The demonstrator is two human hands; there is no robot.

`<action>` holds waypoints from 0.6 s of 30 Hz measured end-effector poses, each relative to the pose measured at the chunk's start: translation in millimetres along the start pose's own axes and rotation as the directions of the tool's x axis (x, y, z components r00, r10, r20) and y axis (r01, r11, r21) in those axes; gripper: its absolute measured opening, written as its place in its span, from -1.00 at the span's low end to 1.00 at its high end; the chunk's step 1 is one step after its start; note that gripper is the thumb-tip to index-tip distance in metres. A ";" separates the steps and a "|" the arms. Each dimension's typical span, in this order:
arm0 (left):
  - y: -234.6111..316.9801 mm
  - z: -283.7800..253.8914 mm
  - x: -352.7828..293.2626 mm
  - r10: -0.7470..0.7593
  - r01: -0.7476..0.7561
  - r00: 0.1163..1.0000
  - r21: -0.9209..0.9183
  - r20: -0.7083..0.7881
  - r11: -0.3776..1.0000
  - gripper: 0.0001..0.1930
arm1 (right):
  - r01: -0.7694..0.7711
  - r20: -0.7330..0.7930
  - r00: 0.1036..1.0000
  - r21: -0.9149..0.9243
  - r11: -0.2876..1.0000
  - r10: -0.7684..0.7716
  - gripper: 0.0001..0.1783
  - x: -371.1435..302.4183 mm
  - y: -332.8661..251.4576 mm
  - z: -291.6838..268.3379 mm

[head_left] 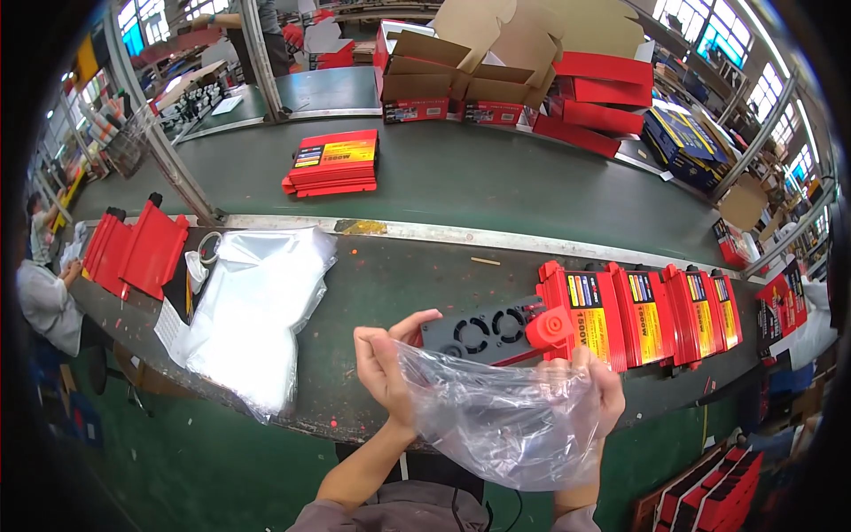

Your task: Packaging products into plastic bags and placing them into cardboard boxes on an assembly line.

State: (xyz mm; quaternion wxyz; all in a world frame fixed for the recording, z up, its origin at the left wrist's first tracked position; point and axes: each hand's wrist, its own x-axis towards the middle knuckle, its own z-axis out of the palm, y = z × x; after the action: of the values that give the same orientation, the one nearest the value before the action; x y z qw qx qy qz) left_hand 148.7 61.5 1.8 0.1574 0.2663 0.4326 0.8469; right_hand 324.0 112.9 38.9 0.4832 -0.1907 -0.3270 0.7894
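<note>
My left hand [387, 362] and my right hand [601, 383] each pinch one side of a clear plastic bag [510, 417], holding its mouth apart above the near edge of the green workbench [425, 275]. Just beyond the bag lies a red box-shaped device [581, 312] with a black fan end [483, 334] and a red knob [550, 327] facing me. The bag hangs slack between my hands, with nothing inside it.
Several more red devices [678, 312] stand in a row to the right. A pile of clear bags [253, 315] lies at left beside red parts [137, 248]. A red unit [334, 162] and open cartons [461, 75] sit farther back. A seated person [44, 297] is at far left.
</note>
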 end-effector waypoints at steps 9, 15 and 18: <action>-0.6 -7.0 5.5 -0.138 0.138 0.990 0.007 -0.009 0.990 -0.72 | -0.042 0.045 0.995 -0.586 0.809 0.084 -0.88 55.4 -65.4 3.9; -8.5 -5.3 4.1 -0.207 0.208 0.978 0.012 -0.029 0.978 -0.71 | -0.171 -0.068 0.985 -0.515 0.840 0.159 -0.87 77.4 -49.8 -25.3; -2.9 -1.1 5.5 -0.260 0.259 0.963 -0.024 -0.076 0.966 -0.72 | -0.199 -0.023 0.978 -0.417 0.887 0.208 -0.92 79.1 -27.9 -48.3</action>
State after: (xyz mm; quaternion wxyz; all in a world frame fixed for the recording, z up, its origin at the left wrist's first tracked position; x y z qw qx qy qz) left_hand 143.7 65.2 0.7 0.2516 0.1727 0.4639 0.8316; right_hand 335.2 208.1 25.1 0.3422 -0.3139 -0.4714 0.7498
